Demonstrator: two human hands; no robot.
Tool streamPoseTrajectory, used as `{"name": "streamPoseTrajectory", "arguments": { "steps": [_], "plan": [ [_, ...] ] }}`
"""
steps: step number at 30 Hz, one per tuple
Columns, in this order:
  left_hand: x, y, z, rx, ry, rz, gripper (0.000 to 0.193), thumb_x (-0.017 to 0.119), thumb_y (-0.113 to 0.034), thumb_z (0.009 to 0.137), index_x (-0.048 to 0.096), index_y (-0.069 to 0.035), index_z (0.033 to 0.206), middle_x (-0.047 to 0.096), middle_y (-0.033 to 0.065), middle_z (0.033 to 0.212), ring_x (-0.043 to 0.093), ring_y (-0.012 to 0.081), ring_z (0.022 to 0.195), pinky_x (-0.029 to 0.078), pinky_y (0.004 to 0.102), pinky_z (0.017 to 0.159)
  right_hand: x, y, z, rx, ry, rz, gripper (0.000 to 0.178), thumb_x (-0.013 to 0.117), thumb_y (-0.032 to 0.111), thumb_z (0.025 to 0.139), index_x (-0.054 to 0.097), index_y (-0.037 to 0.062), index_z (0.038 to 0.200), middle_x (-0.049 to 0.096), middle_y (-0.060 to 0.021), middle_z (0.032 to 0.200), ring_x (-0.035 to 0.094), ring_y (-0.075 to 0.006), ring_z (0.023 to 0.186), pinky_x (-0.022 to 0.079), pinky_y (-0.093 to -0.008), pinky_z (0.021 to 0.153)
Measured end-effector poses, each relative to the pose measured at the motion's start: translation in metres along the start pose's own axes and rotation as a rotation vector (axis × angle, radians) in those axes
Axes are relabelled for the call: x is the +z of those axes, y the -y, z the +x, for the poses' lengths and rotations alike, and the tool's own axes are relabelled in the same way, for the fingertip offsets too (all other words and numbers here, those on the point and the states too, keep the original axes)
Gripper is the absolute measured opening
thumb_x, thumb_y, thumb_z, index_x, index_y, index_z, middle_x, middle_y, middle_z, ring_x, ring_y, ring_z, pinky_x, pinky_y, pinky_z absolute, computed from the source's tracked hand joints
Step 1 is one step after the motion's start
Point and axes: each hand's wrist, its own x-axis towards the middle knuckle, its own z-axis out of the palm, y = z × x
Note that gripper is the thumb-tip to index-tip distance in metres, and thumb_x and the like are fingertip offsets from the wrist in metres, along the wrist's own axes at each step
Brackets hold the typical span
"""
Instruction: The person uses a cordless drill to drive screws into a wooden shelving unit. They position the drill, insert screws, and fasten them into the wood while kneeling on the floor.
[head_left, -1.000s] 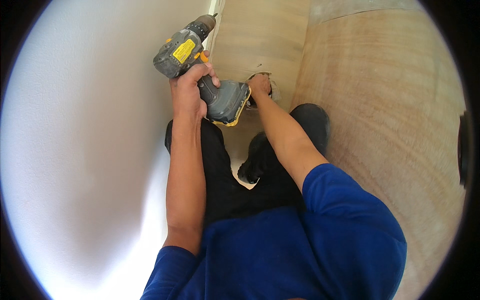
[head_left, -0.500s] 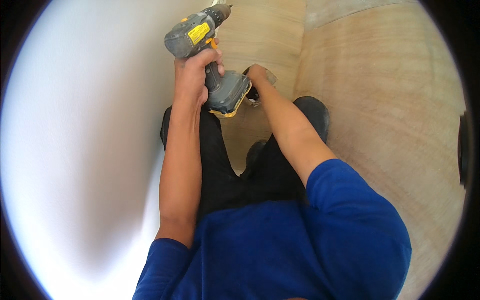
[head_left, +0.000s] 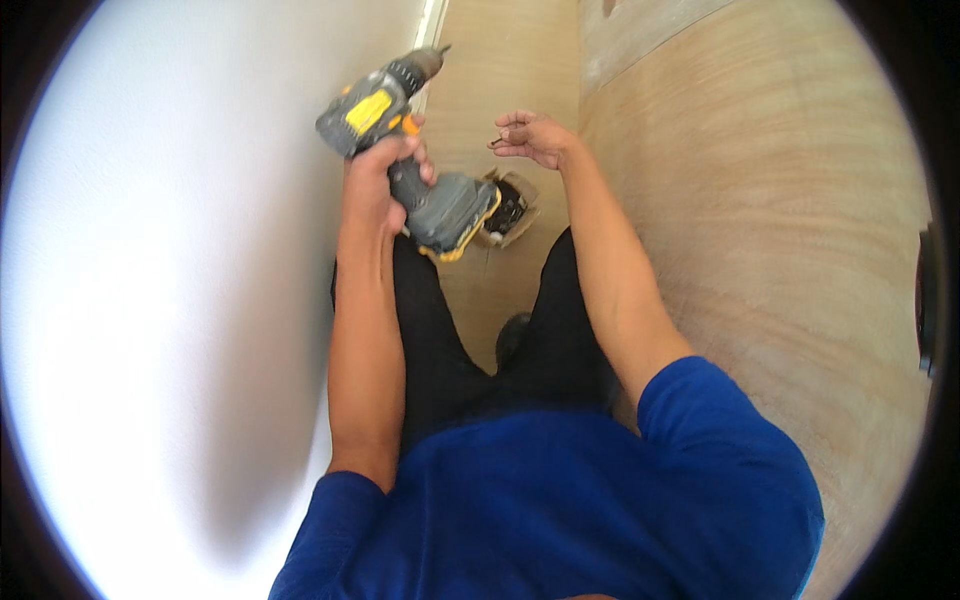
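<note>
My left hand (head_left: 378, 180) is wrapped round the grip of a grey and yellow cordless drill (head_left: 362, 118), its bit pointing up and to the right. The drill's battery base hangs over my left knee. To the right, my right hand (head_left: 540, 140) is raised, pinching a small dark screw (head_left: 495, 142) between thumb and fingers. Just below that hand stands an opened cardboard box (head_left: 524, 226) holding a heap of small dark pieces that look like screws (head_left: 508, 207). The battery base partly covers the box's left side.
A white wall (head_left: 180, 250) rises close along my left. On the right is a large wooden panel (head_left: 760, 230). Between them runs a narrow strip of wood-coloured floor (head_left: 500, 60), with a white trim strip (head_left: 432, 20) beside the wall. A dark round object (head_left: 926, 300) shows at the right rim.
My right hand has come up out of the cardboard box with a small screw in its fingers. The drill in my left hand sits slightly lower and further left.
</note>
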Motion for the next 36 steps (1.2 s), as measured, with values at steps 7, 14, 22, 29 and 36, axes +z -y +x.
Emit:
{"name": "streamPoseTrajectory", "arguments": {
  "steps": [7,14,22,29,36],
  "plan": [
    [0.004,0.008,0.009,-0.121,0.122,-0.216,0.045,0.063,-0.01,0.085,0.058,0.003,0.129,0.061,0.0093,0.078,0.06,0.0215,0.061,0.054,0.0374,0.061,-0.005,0.077,-0.018,-0.469,-0.21,0.31,0.012,0.063,0.001,0.099,0.065,0.0061,0.11,0.07,-0.0057,0.099,0.068,-0.0173,0.089,0.059,-0.033,0.082],
    [-0.003,0.018,0.029,-0.21,0.329,-0.195,0.043,0.066,-0.014,0.085,0.061,0.003,0.124,0.063,0.0085,0.078,0.062,0.0205,0.063,0.054,0.0367,0.063,0.036,0.11,-0.043,-0.528,-0.386,0.327,0.012,0.064,0.002,0.1,0.067,0.0071,0.111,0.073,-0.0072,0.105,0.068,-0.0152,0.088,0.06,-0.0311,0.08],
    [-0.017,0.016,0.029,-0.258,0.258,-0.115,0.043,0.065,-0.013,0.084,0.06,0.006,0.122,0.063,0.0081,0.075,0.062,0.0192,0.061,0.055,0.0361,0.06,0.016,0.084,-0.038,-0.586,-0.297,0.448,0.026,0.067,0.001,0.1,0.061,0.0036,0.125,0.071,-0.0108,0.111,0.07,-0.0181,0.094,0.062,-0.033,0.086],
    [-0.017,0.021,0.032,-0.332,0.31,-0.229,0.045,0.065,-0.015,0.086,0.06,0.006,0.126,0.063,0.0082,0.076,0.062,0.0193,0.061,0.055,0.037,0.061,-0.005,0.078,-0.051,-0.537,-0.24,0.61,0.016,0.068,0.007,0.102,0.064,0.0046,0.117,0.071,-0.009,0.109,0.071,-0.0219,0.101,0.062,-0.0369,0.09],
    [-0.02,0.034,0.042,-0.351,0.427,-0.372,0.045,0.064,-0.017,0.089,0.06,0.006,0.127,0.064,0.0088,0.078,0.062,0.0206,0.062,0.057,0.0377,0.062,0.036,0.095,-0.043,-0.546,-0.356,0.465,0.018,0.069,0.006,0.101,0.06,0.0028,0.116,0.07,-0.0124,0.11,0.072,-0.0315,0.111,0.061,-0.0434,0.095]
  ]
}}
